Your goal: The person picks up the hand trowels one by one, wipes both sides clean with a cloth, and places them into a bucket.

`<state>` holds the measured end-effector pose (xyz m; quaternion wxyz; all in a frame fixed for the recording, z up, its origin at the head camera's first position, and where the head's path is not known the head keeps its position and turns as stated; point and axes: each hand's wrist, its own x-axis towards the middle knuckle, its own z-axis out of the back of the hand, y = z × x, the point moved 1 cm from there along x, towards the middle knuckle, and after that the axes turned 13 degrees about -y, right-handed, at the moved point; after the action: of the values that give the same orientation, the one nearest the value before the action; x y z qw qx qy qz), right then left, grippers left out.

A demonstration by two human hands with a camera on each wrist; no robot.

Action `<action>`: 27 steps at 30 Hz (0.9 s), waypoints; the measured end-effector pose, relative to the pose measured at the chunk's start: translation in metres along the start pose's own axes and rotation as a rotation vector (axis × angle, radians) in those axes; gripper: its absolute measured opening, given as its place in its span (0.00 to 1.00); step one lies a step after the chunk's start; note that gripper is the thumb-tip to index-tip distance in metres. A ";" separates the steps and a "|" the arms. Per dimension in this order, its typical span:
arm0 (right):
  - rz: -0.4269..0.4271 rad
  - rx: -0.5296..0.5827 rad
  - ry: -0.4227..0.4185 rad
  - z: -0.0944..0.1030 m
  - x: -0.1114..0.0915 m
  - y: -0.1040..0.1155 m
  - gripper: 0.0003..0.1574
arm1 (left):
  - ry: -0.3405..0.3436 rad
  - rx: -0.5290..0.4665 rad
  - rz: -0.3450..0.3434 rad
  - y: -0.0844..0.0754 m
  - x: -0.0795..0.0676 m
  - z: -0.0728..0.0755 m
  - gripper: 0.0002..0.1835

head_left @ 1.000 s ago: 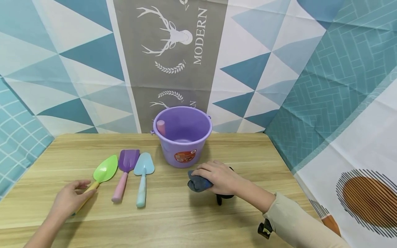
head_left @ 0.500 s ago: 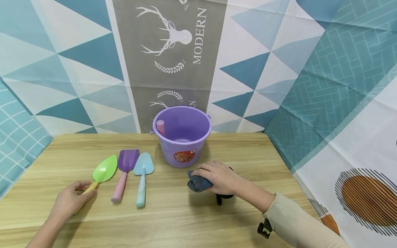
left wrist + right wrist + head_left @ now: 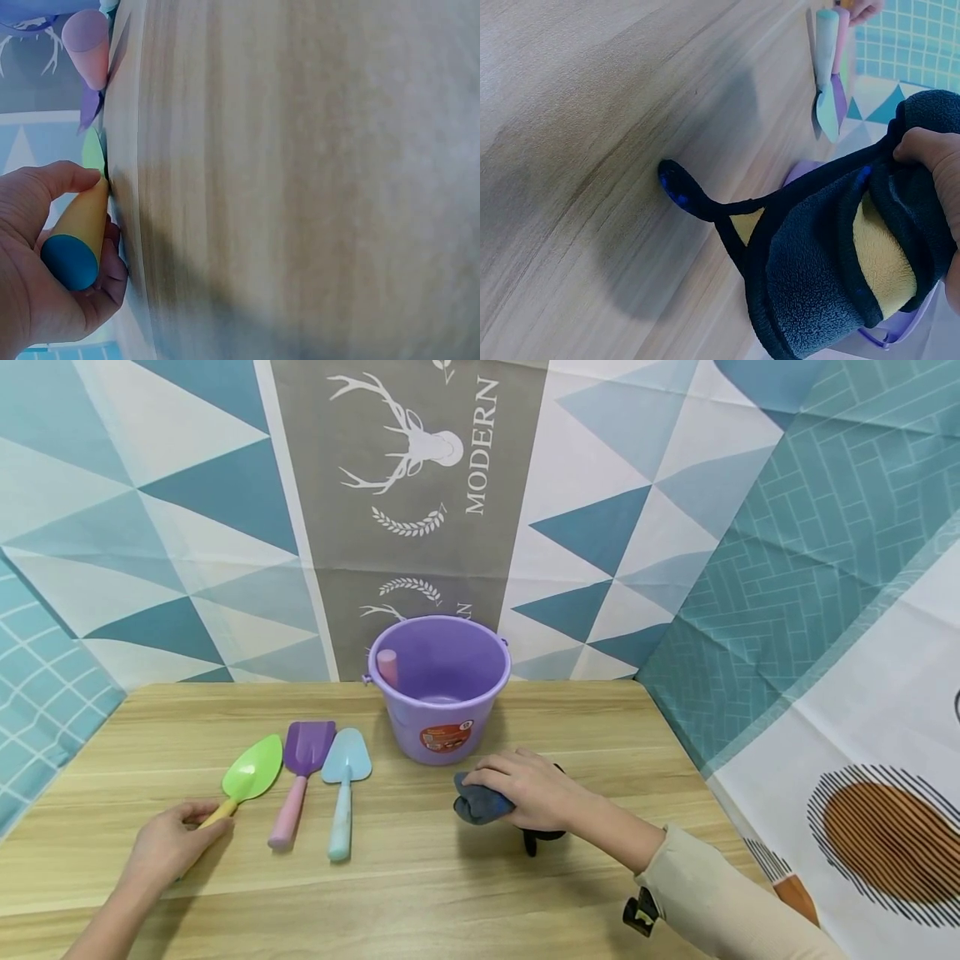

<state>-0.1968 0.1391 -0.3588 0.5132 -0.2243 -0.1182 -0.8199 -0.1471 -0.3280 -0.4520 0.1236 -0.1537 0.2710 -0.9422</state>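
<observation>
On the feed I take the purple bucket [image 3: 405, 720] as my landmark on the wooden counter [image 3: 390, 910]. Well to its left and in front, I see the left hand [image 3: 165, 852] clamped on the yellow handle of the green trowel [image 3: 253, 774], thumb and fingers curled round it. Between that trowel and the bucket lie 2 more tools: a purple shovel [image 3: 302, 775] with a pink grip, then a pale blue trowel [image 3: 347, 772], nearest the bucket. Just in front of the bucket, toward its right, I have the right hand [image 3: 536, 789] clamped on a rolled dark grey cloth [image 3: 480, 802] with black edging. A pink handle [image 3: 387, 668] stands inside the bucket, at its left side.
</observation>
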 end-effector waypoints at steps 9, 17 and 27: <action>0.001 -0.009 0.003 0.001 0.001 0.000 0.31 | 0.011 0.029 0.018 0.002 0.001 0.001 0.30; -0.010 -0.011 0.022 0.001 0.002 0.000 0.31 | -0.026 0.031 0.028 0.005 0.000 0.001 0.27; -0.018 -0.014 0.021 0.002 0.000 -0.001 0.31 | -0.042 0.024 0.064 0.002 -0.001 0.003 0.27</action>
<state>-0.1968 0.1403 -0.3575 0.5054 -0.2182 -0.1088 -0.8277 -0.1445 -0.3309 -0.4506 0.1609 -0.1631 0.2617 -0.9375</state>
